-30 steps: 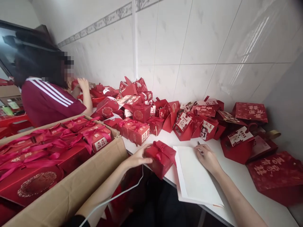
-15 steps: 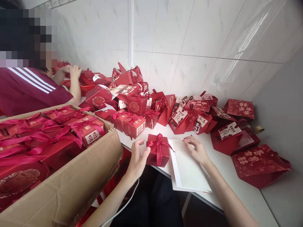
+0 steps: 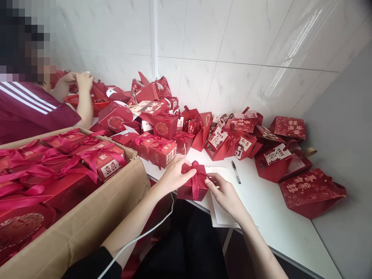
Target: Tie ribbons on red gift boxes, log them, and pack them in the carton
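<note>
A small red gift box (image 3: 192,187) with a red ribbon bow stands at the front edge of the white table (image 3: 279,228). My left hand (image 3: 174,176) rests on its top left, fingers pinching the ribbon bow. My right hand (image 3: 223,193) comes from the right, its fingers closed on the bow's right side. Under and beside my right hand lies a white sheet of paper (image 3: 221,215). A black pen (image 3: 236,172) lies on the table just beyond the paper.
A cardboard carton (image 3: 95,221) full of red ribboned boxes stands at left. Several red gift boxes and bags (image 3: 221,141) are heaped along the tiled wall. A large red bag (image 3: 312,192) lies at right. Another person in a maroon striped top (image 3: 31,110) works at far left.
My right hand left the paper and moved onto the box's bow, leaving the pen on the table. My left hand rose from the box's side to its top. The view tilted down.
</note>
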The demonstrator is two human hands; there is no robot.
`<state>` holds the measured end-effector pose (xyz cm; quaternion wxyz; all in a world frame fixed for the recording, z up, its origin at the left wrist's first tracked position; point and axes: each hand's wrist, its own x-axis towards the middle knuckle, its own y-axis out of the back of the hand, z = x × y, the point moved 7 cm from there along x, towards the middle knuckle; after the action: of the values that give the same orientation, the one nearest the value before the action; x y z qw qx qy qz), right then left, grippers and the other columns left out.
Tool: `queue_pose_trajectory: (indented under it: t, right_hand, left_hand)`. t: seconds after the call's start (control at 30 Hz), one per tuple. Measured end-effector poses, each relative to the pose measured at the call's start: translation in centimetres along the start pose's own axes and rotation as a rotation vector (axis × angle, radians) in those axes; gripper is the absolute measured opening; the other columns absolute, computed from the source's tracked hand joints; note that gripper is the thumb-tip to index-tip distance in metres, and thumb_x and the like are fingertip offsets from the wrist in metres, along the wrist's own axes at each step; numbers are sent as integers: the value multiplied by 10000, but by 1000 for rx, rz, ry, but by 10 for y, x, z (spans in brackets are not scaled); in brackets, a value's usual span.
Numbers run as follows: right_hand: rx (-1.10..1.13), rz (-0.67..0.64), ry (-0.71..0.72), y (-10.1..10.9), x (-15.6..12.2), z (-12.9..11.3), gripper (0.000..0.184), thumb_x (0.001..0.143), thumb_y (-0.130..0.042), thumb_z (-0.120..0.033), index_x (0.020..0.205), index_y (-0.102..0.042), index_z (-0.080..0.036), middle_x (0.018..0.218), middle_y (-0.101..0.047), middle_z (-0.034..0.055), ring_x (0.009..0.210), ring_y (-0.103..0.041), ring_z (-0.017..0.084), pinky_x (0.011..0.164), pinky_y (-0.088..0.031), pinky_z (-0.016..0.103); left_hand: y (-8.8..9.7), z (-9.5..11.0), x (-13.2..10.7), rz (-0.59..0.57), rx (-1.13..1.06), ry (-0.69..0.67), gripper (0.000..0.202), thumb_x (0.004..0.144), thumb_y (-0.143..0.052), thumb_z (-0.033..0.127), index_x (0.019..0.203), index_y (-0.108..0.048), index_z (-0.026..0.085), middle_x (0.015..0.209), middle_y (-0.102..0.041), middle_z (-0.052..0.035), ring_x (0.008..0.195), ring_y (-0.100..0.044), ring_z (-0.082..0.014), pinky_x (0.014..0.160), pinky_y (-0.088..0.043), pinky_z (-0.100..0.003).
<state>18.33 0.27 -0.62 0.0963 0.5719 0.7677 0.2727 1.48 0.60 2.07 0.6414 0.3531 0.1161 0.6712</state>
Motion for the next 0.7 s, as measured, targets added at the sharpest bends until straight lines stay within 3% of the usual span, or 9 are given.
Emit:
queue_pose_trajectory:
  t: [0.2, 0.4, 0.5, 0.6, 0.7]
  right_hand:
    - [241, 23, -79, -5, 8, 13, 423, 831, -444, -600, 800, -522, -186, 704, -586, 20, 659, -566, 176, 607, -446, 289]
    - [312, -27, -57, -17, -3, 6, 406, 777, -542, -580, 681, -468, -193, 627, -560, 8, 630, -528, 169, 649, -415, 303]
    - [393, -47, -67, -30, -15, 3, 406, 786, -544, -572, 675, -444, -195, 642, -528, -2, 628, -504, 157, 626, -403, 284]
    - [450, -30, -80, -41, -22, 3, 395, 800, -548, -554, 682, -447, -192, 674, -509, -5, 644, -493, 149, 623, -399, 270]
    - [531, 14, -99, -43, -24, 5, 406, 797, -550, -571, 689, -472, -187, 670, -529, -1, 663, -514, 154, 657, -416, 272]
  left_hand:
    - [-7, -6, 10, -166, 3, -126, 155, 800, -535, 305, 900, -612, 215, 1273, -485, -63, 1220, -439, -209, 1053, -307, -402]
    - [-17, 1, 28, -552, -44, -287, 169, 803, -557, 287, 924, -664, 235, 1373, -439, -39, 1262, -410, -202, 1036, -330, -366]
    - [-21, 9, 39, -655, -23, -324, 173, 773, -583, 221, 915, -679, 241, 1415, -390, -19, 1272, -404, -212, 1020, -350, -348]
    - [-22, 16, 44, -630, 14, -333, 254, 759, -583, 192, 993, -656, 259, 1397, -415, -12, 1261, -416, -206, 1011, -367, -345]
    - [-13, 17, 41, -413, 71, -265, 322, 752, -606, 250, 1073, -603, 238, 1324, -485, -47, 1211, -464, -215, 971, -412, -348]
